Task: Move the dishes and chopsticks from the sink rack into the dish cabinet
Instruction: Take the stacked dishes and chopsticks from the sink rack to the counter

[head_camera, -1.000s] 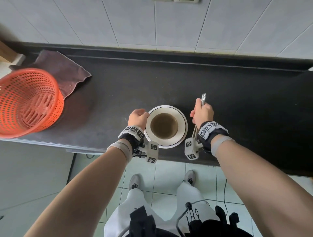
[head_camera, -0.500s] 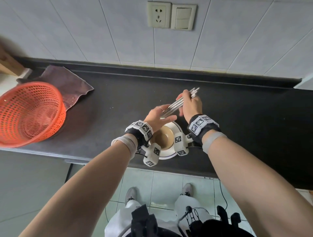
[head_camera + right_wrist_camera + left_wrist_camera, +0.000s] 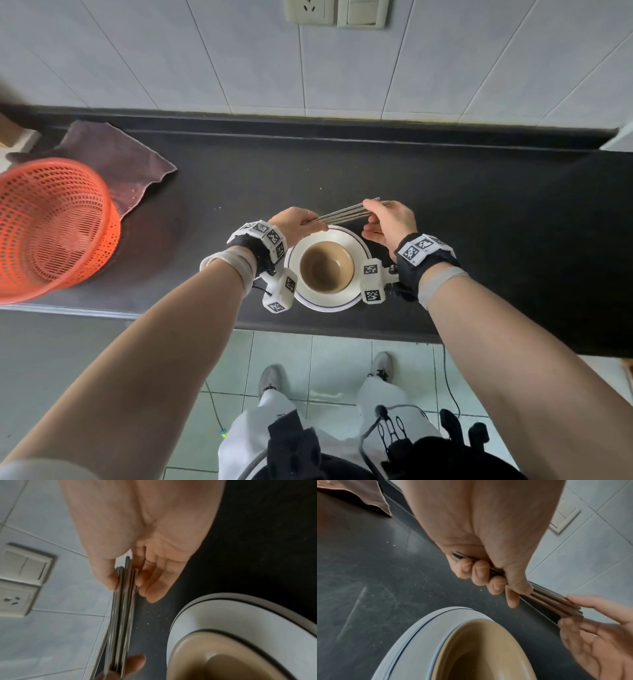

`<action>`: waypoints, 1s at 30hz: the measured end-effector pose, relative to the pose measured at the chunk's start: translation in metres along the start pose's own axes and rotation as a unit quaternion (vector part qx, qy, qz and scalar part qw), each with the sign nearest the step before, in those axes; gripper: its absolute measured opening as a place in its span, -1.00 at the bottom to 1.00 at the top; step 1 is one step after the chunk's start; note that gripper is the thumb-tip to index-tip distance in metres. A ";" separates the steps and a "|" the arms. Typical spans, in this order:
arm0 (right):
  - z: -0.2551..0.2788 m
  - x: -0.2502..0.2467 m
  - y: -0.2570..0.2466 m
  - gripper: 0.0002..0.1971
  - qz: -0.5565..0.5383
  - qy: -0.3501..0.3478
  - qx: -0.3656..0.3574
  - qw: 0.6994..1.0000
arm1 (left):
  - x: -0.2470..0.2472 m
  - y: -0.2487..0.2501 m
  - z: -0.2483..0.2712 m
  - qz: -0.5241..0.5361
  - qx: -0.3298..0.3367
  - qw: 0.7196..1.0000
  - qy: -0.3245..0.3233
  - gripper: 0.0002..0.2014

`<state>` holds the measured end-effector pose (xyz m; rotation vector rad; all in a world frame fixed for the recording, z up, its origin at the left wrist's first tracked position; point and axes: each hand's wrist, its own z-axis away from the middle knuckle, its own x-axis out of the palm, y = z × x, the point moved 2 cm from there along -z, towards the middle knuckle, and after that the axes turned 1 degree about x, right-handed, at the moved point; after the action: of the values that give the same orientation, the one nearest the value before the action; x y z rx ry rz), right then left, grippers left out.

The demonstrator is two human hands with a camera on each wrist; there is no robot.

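A bundle of metal chopsticks (image 3: pixel 346 215) lies level in the air, just past the far rim of a white plate (image 3: pixel 308 301). A tan bowl (image 3: pixel 325 267) sits on that plate, on the black counter. My left hand (image 3: pixel 298 222) grips the left end of the chopsticks (image 3: pixel 553 601), with the fingers (image 3: pixel 481 574) curled round them. My right hand (image 3: pixel 387 222) holds the other end lightly. Its thumb and nearly straight fingers (image 3: pixel 154 574) lie on either side of the chopsticks (image 3: pixel 121 615). The plate (image 3: pixel 412 642) and bowl (image 3: pixel 197 655) show below both wrists.
An orange mesh basket (image 3: pixel 51 226) stands at the counter's left end, partly on a brownish cloth (image 3: pixel 113 154). The black counter (image 3: pixel 479 222) runs right to a tiled wall with a socket (image 3: pixel 310 10) and a switch (image 3: pixel 359 12). The floor lies below the front edge.
My right hand swung the chopsticks from upright beside the plate to level across its far side. My left hand left the plate's rim and closed round their left end.
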<state>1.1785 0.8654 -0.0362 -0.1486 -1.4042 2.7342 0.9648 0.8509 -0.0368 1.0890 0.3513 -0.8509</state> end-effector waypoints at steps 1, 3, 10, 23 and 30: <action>-0.003 0.000 0.004 -0.74 0.024 0.013 -0.007 1.000 | 0.002 0.001 -0.002 -0.010 0.005 1.000 -0.009 -0.72; -0.010 0.002 0.008 -0.72 0.109 0.038 -0.053 0.992 | 0.006 0.003 -0.007 -0.011 0.014 0.999 -0.030 -0.71; -0.020 0.009 0.005 -0.67 0.178 -0.019 -0.062 0.982 | 0.004 -0.001 -0.017 -0.050 0.008 0.997 -0.059 -0.70; -0.031 -0.003 0.043 -0.60 0.241 -0.008 -0.039 0.970 | 0.006 -0.044 -0.013 0.003 -0.048 0.998 0.041 -0.85; -0.032 0.001 0.061 -0.80 0.277 0.016 -0.039 0.960 | 0.032 -0.054 -0.011 0.063 -0.082 0.991 0.083 -0.82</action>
<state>1.1800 0.8559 -0.1049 -0.6863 -1.6704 3.0720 0.9469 0.8365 -0.0962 1.0185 0.4775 -0.6098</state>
